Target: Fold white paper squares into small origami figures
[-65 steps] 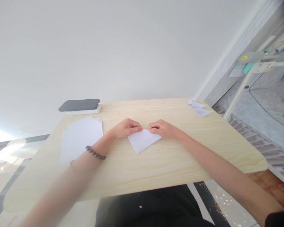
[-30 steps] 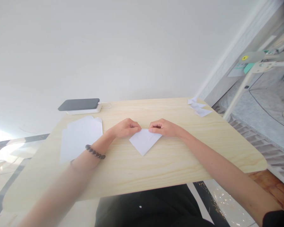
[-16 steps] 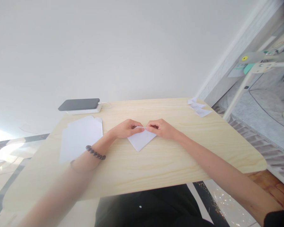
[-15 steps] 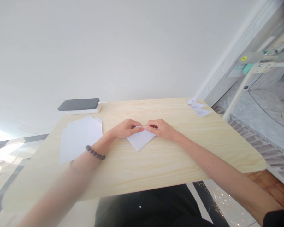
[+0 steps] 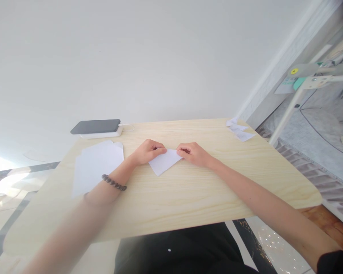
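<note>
A folded sheet of white paper (image 5: 165,161), pointed toward me, is held between my two hands above the middle of the table. My left hand (image 5: 149,151) pinches its upper left part between thumb and fingers. At the upper right edge, my right hand (image 5: 193,153) has its thumb and fingertips closed on the paper. A short stretch of the top edge shows between the two thumbs. Dark beads (image 5: 114,183) circle my left wrist.
White paper sheets (image 5: 98,163) lie at the left of the wooden table (image 5: 194,201). Behind them, a dark phone (image 5: 95,126) rests on a white block with a cable. Several small folded papers (image 5: 240,130) sit at the far right corner. A wall (image 5: 148,61) rises behind.
The folded paper has shifted a little left and away from me. My hands are farther apart, the left one having slid leftward.
</note>
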`<action>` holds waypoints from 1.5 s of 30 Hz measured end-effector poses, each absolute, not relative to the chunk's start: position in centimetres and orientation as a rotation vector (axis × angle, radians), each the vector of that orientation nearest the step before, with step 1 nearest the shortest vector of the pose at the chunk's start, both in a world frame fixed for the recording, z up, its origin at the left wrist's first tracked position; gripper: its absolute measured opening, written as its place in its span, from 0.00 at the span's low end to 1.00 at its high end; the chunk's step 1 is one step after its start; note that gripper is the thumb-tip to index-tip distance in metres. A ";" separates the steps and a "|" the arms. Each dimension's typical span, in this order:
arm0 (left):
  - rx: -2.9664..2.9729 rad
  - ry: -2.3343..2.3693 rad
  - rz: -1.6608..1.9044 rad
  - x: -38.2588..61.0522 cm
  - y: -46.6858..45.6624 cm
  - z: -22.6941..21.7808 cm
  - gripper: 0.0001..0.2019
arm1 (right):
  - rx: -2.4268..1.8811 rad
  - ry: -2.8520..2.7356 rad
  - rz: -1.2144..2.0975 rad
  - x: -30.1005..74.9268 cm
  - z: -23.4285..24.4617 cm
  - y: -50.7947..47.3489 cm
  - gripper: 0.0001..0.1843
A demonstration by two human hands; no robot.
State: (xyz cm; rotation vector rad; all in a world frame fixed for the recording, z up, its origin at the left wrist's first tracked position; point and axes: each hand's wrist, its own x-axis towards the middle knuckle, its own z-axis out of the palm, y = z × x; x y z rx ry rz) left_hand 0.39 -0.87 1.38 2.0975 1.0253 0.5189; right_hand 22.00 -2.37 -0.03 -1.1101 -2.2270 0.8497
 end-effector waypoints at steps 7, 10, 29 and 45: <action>2.192 1.247 0.708 0.2 -0.5 1.1 0.17 | -1.162 -2.213 0.744 20.1 -0.3 0.4 0.14; 2.177 1.288 0.772 0.2 -0.3 0.8 0.17 | -1.143 -2.162 0.636 19.4 -0.6 1.2 0.13; 2.156 1.210 0.753 0.4 -0.6 0.8 0.15 | -1.102 -2.175 0.765 20.4 -0.4 -0.1 0.12; 2.112 1.140 0.685 0.3 -0.6 0.7 0.16 | -1.111 -2.214 0.876 20.8 0.1 -0.3 0.15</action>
